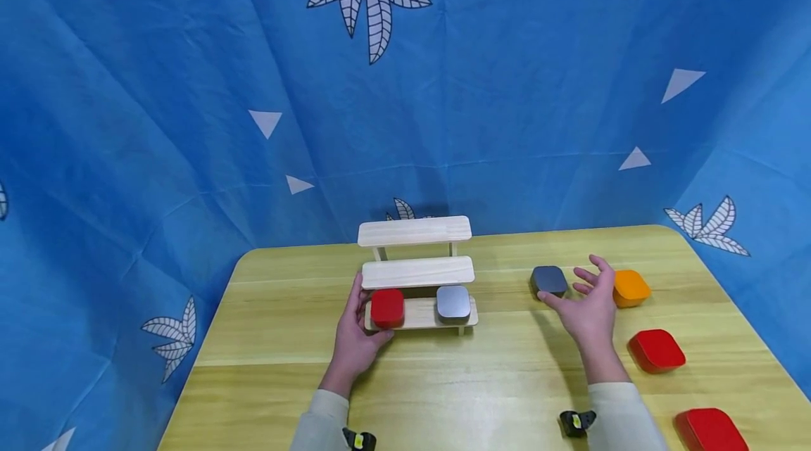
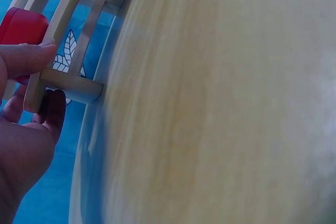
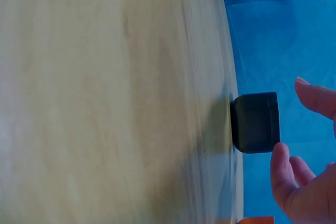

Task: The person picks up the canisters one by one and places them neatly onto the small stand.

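Observation:
A pale wooden three-tier shelf (image 1: 415, 231) stands at the back of the table. My left hand (image 1: 357, 342) grips the left end of its bottom tier, the thumb at the front edge and the fingers behind, as the left wrist view shows. On that tier sit a red rounded-square box (image 1: 387, 308) at the left and a silver-grey one (image 1: 453, 303) at the right. My right hand (image 1: 588, 310) is spread beside a dark grey rounded box (image 1: 548, 281) on the table. Its thumb and fingertips reach toward the box, with a gap showing in the right wrist view (image 3: 255, 123).
An orange rounded box (image 1: 631, 288) lies just right of my right hand. Two red boxes, one farther (image 1: 657, 350) and one at the front right (image 1: 711, 430), lie along the table's right side. A blue patterned cloth (image 1: 507, 85) hangs behind the wooden table (image 1: 279, 310).

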Motion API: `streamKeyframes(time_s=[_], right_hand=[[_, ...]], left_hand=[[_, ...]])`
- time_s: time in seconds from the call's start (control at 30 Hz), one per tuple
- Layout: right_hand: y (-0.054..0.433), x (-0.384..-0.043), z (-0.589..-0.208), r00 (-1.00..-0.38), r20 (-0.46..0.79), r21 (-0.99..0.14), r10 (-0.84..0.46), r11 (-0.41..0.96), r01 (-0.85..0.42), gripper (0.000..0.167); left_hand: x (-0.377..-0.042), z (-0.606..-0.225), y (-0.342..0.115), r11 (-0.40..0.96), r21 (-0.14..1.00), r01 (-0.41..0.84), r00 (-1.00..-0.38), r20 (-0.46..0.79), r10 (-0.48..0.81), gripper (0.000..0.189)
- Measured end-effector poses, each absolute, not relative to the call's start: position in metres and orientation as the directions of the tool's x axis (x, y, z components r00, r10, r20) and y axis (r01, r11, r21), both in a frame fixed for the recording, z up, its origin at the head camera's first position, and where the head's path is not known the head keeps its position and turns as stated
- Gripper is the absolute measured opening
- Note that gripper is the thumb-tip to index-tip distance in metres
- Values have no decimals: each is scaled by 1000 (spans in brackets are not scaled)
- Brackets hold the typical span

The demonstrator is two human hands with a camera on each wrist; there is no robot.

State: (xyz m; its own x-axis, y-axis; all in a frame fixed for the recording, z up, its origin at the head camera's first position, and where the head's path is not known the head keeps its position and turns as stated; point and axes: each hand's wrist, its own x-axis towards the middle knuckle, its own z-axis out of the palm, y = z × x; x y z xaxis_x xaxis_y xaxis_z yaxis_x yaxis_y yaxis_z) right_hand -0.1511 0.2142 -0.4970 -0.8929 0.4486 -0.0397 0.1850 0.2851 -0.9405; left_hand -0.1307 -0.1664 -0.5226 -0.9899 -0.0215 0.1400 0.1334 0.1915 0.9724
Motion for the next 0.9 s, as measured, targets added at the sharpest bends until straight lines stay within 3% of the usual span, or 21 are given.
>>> streamKeyframes(time_s=[0.9], right_hand=[[214, -160, -511, -900, -91, -916, 427, 318, 244, 116]], left_hand=[[-130, -522, -166, 193, 969, 153, -987, 159, -16, 121]])
